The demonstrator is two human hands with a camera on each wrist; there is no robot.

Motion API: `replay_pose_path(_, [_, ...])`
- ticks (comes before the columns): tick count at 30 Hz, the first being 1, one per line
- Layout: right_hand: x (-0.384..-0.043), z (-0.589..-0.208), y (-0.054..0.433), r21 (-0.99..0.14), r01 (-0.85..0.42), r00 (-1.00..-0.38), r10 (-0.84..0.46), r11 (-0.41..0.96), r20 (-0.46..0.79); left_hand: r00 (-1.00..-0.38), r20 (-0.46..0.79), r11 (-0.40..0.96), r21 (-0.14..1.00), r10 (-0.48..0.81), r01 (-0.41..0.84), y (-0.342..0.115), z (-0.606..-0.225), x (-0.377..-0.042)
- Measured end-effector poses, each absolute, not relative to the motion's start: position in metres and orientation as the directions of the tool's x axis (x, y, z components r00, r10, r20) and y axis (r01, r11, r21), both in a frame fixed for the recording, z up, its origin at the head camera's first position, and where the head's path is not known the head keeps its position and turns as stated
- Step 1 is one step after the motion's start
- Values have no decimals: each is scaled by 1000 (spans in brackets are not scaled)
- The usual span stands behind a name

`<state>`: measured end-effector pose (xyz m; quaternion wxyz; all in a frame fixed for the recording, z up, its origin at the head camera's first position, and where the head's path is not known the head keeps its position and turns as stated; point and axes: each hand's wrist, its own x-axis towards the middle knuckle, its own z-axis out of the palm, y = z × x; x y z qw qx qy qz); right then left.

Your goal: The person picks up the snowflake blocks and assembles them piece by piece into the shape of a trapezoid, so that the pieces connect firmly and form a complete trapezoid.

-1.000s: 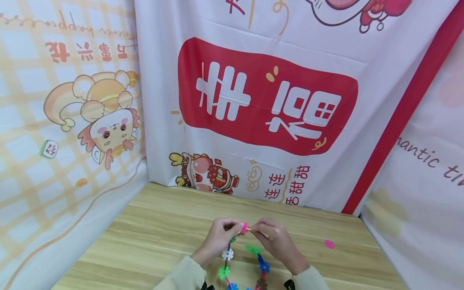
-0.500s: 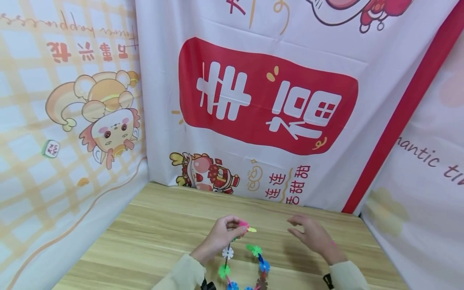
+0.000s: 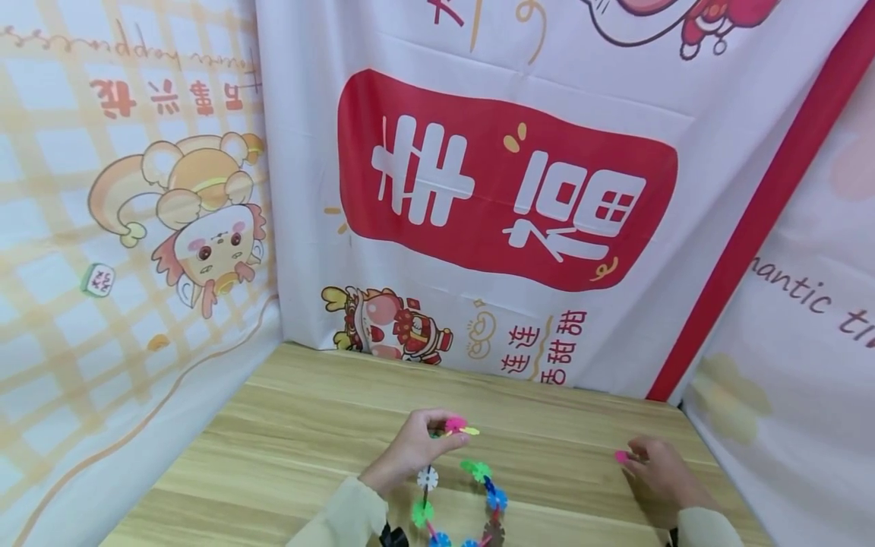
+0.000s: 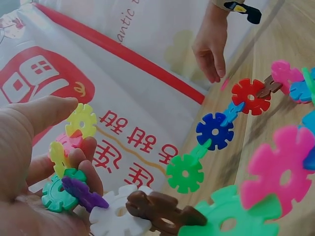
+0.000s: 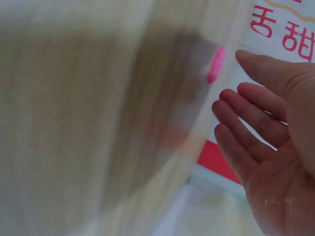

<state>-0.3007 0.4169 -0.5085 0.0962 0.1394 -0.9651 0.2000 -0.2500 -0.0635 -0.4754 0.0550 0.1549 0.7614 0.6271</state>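
Note:
My left hand [image 3: 412, 447] holds one end of a chain of interlocking plastic snowflake discs. In the left wrist view a yellow disc [image 4: 83, 120] at that end shows by the fingertips, followed by pink, yellow, green and purple ones. The rest of the chain hangs and curves round over the table, through a white disc [image 3: 428, 478] to a green disc [image 3: 481, 471] at the other end. Far to the right, my right hand [image 3: 661, 472] is above a loose pink disc [image 3: 621, 456] on the table. Its fingers are relaxed and apart from the pink disc [image 5: 216, 65] in the right wrist view.
The light wooden table [image 3: 328, 425] is bordered by a white printed cloth [image 3: 301, 228] at the back. Patterned cloths hang along its left and right sides. A black strap [image 3: 393, 535] shows at the left wrist.
My right hand has let go of the chain's end and moved right to the loose pink disc. My left hand keeps holding the chain in nearly the same place.

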Motion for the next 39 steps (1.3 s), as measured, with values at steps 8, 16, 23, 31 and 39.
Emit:
replay_pose_path(8, [-301,-524,413,-366,-319,-928,-209,874,309,-946,59,146,983,319,111,-66,-474,-249])
replay_pose_path(16, [-299,-514,403,-441,-239,-970,-190,865,152,-957,58,130,987,285,99,-63,-476,-250])
replay_pose_path(23, [-299,-494,376,-483,-250,-966,-252,839,62,-973,89,85,990,214,109,-60,-477,-249])
replay_pose_path(31, [-295,-462,313,-522,-437,-888,-443,733,122,-963,157,43,985,218,170,-57,-477,-246])
replay_pose_path(39, [-275,-424,250,-637,-471,-863,-467,610,192,-935,187,7,980,303,199,-58,-471,-244])
